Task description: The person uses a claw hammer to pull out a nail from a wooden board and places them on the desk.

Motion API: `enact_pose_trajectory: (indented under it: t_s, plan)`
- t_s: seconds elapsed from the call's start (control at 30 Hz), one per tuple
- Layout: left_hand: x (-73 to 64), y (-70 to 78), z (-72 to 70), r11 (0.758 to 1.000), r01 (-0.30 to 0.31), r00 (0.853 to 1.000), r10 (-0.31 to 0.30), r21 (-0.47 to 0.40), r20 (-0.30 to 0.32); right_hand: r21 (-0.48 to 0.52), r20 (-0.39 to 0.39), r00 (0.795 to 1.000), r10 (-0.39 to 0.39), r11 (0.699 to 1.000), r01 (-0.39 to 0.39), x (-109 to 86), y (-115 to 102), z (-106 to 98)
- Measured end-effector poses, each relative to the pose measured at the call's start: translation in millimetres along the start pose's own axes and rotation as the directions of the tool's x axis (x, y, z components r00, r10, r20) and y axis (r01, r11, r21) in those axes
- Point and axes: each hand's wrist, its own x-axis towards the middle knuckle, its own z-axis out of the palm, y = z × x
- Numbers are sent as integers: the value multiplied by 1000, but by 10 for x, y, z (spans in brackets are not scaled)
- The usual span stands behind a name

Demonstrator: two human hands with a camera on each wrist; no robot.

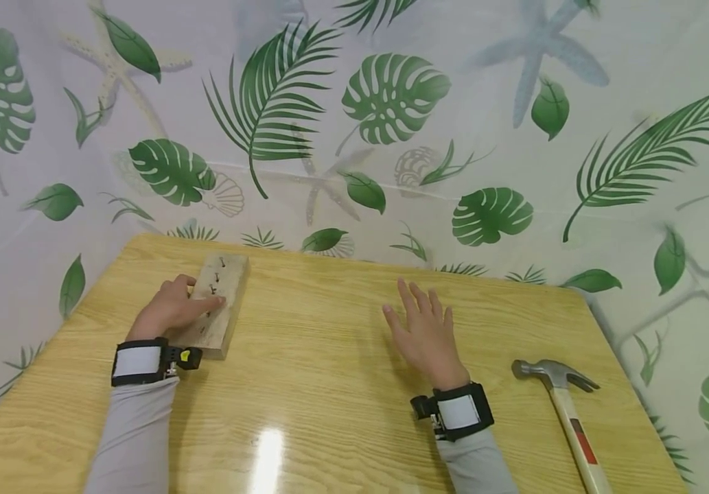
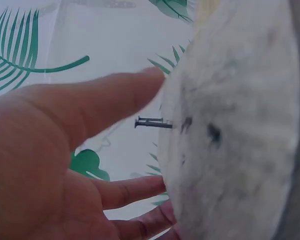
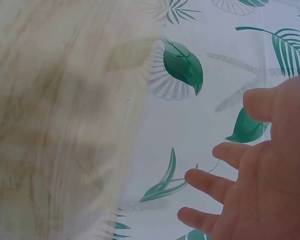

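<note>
Wooden block (image 1: 213,328) w/ nails (image 1: 217,277) on table (image 1: 317,370), far L — L hand (image 1: 171,307) grips it, thumb on top; R hand (image 1: 425,336) over table, fingers apart — hammer (image 1: 567,409) to its R.

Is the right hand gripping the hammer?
No, in the head view the right hand is spread and apart from the hammer, with table visible between them.

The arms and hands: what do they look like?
The sleeves are pale grey. The black wrist bands carry white patches and small black devices, the left one marked yellow. The left hand and right hand are bare.
</note>
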Motion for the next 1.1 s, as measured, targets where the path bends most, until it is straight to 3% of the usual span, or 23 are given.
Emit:
enact_pose_trajectory:
  t_s: [0.27, 0.47, 0.7, 0.93, 1.1]
  plan:
    - [21, 132, 111, 995, -87, 996, 88, -41, 17, 25, 0, 1000, -2, 1000, 2, -8, 7, -25]
    - [50, 225, 217, 990, -109, 993, 112, -86, 24, 35, -5, 1000, -13, 999, 13, -10, 8, -31]
    - [99, 350, 341, 966, -249, 966, 252, -70, 47, 47, -8, 1000, -18, 999, 18, -2, 27, -48]
    - [90, 454, 415, 964, -251, 964, 258, -91, 70, 67, -22, 999, -29, 997, 31, -3, 18, -77]
    - [87, 564, 513, 950, -300, 948, 307, -88, 80, 69, -20, 1000, -24, 997, 25, -12, 16, -77]
